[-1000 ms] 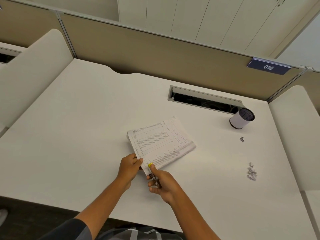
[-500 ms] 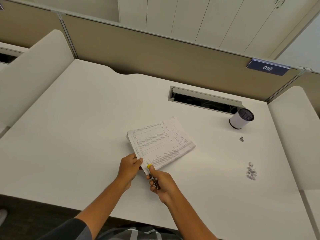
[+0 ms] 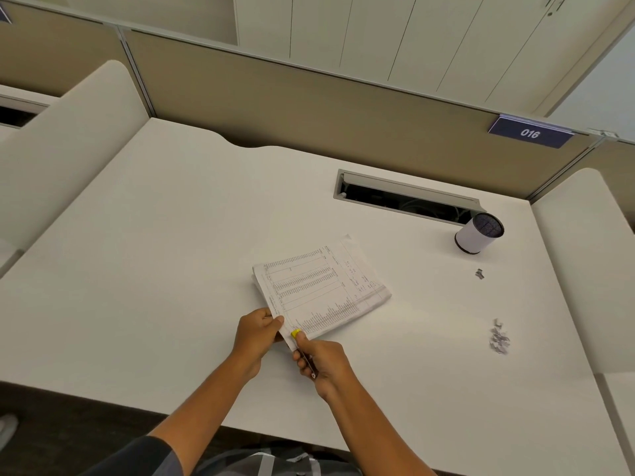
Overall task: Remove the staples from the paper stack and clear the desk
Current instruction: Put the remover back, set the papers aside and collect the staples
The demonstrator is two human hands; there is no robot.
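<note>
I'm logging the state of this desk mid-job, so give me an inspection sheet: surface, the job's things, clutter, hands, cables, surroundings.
Surface: white desk, mostly bare.
Job's things: paper stack lying flat near the front middle; yellow-tipped tool at its near corner; pile of pulled staples to the right, one stray staple farther back.
Clutter: white cup, standing by the slot.
Hands: left hand pinches the stack's near corner; right hand grips the tool.
Cables: faint loops inside the open desk slot; too dark to tell more.
Surroundings: tan partition, sign reading 016, white cabinets behind.
</note>
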